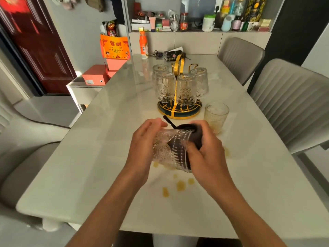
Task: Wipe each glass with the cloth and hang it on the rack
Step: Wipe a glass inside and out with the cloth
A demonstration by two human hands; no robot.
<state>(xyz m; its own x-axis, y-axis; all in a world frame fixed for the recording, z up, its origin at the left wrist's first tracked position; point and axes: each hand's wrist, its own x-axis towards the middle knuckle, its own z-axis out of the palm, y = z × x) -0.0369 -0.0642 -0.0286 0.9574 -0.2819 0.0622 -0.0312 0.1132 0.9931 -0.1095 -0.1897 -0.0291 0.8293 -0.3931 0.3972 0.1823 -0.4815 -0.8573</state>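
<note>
A patterned clear glass lies on its side above the table, its mouth turned right. My left hand grips its base end. My right hand holds a dark cloth pushed into and over the glass's mouth. Behind stands a gold rack on a dark round base; several patterned glasses hang upside down on it, among them one at the front left and one at the front middle. Another glass stands upright on the table right of the rack.
The pale marble table has yellow spots near my hands. An orange bottle, keys and a black box sit at the far end. Grey chairs stand on the right, another on the left. Orange boxes rest on a side stand.
</note>
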